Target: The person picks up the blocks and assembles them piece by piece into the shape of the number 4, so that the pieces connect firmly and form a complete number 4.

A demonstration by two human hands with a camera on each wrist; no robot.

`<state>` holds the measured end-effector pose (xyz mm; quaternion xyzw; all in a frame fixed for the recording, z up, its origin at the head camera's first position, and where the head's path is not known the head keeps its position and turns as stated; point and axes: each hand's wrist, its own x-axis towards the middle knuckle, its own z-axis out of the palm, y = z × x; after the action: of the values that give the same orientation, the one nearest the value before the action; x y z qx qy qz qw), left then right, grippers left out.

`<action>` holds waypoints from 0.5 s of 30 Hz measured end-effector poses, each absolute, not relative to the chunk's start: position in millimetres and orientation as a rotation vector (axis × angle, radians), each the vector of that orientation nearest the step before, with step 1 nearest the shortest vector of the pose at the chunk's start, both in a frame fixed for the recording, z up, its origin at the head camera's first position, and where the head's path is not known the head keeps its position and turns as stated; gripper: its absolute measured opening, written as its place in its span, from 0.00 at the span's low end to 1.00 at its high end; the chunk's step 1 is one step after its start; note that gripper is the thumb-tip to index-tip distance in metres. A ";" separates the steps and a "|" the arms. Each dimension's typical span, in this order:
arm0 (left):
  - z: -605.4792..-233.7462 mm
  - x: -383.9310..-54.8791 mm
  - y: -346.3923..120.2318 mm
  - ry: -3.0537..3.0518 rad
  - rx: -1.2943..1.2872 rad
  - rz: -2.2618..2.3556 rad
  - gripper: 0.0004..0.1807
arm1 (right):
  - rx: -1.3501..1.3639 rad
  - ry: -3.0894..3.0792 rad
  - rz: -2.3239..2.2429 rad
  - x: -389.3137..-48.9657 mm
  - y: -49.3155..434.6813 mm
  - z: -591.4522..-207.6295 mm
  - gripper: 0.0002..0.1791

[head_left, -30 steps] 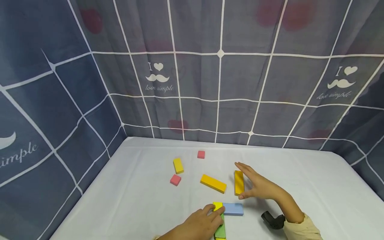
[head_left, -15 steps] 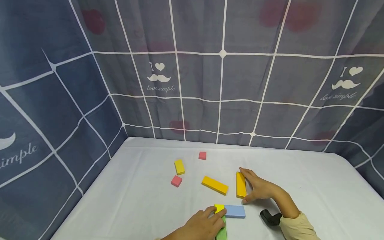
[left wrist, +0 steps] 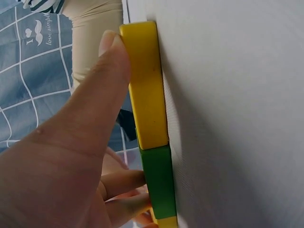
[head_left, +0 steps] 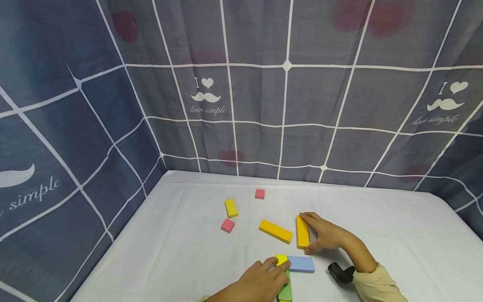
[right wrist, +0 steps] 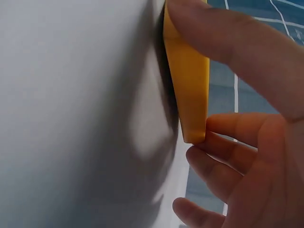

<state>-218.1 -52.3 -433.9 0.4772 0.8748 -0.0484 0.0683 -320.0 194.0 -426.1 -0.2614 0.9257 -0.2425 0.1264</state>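
Note:
My left hand (head_left: 260, 283) rests on a joined line of blocks, its fingertips on a yellow block (head_left: 281, 259) and a green block (head_left: 285, 291). In the left wrist view, the thumb lies along the upper edge of another yellow block (left wrist: 148, 90), which adjoins the green one. A light blue block (head_left: 301, 264) extends rightward from the far yellow block. My right hand (head_left: 327, 235) grips a long yellow block (head_left: 302, 233) by its ends, thumb at the near end and fingers at the far end. The right wrist view shows shadow beside this yellow block (right wrist: 190, 85).
Another long yellow block (head_left: 276, 231) lies left of the gripped one. Farther left are a shorter yellow block (head_left: 231, 208) and a red block (head_left: 227, 225); a second red block (head_left: 259, 193) sits toward the back. A black curved object (head_left: 340, 273) is by the right wrist.
My right hand has closed from a wide spread onto both ends of the long yellow block. My left hand stays on the joined blocks, while the head view has shifted slightly.

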 end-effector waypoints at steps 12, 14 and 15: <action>-428.3 -215.5 -51.2 2.619 1.369 -0.125 0.33 | -0.850 2.665 -0.675 -314.0 173.8 -418.3 0.55; -428.3 -214.7 -51.5 2.626 1.365 -0.125 0.33 | -0.843 2.671 -0.663 -313.8 169.6 -419.8 0.55; -428.3 -214.2 -51.9 2.633 1.365 -0.124 0.33 | -0.837 2.674 -0.658 -314.1 167.5 -420.6 0.55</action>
<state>-214.2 -51.9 -428.3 0.4583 0.8836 -0.0417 0.0865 -314.1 167.5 -420.6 -0.2884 0.9210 -0.2265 0.1315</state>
